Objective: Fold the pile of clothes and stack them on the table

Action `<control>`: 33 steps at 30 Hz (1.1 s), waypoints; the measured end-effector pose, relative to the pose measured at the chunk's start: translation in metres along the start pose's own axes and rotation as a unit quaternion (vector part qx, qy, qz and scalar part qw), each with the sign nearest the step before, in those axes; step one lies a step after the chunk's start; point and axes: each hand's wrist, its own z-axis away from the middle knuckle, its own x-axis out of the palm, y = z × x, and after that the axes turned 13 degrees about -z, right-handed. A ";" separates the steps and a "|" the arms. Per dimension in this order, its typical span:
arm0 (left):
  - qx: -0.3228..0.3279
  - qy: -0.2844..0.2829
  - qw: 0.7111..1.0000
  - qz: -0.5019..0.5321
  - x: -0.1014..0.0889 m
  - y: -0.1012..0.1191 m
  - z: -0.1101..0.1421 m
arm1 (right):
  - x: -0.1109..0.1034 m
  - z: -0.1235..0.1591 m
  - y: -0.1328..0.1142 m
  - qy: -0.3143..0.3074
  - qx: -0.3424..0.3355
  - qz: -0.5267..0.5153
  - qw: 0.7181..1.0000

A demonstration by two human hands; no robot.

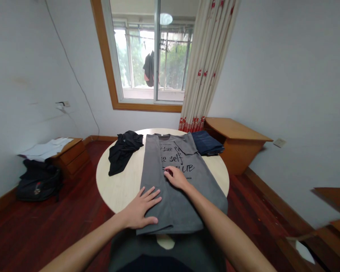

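Note:
A grey T-shirt (192,196) with black lettering is spread on the round table (116,192), its collar at the far side. Its left side is folded inward in a long strip over part of the print, and the right sleeve lies across the chest. My left hand (143,207) rests flat on the lower part of the folded strip, fingers spread. Near the strip's inner edge, at the middle of the shirt, my right hand (175,176) has its fingers curled together; whether cloth is between them I cannot make out.
A crumpled black garment (126,149) lies at the table's left, and folded dark blue clothing (206,143) at its back right. A wooden desk (238,139) stands behind on the right. On the left are a drawer cabinet (70,156) and a black bag (38,183).

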 end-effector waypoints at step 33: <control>0.014 0.006 0.999 -0.027 0.000 0.016 -0.032 | -0.130 0.137 0.026 0.126 0.319 0.294 0.892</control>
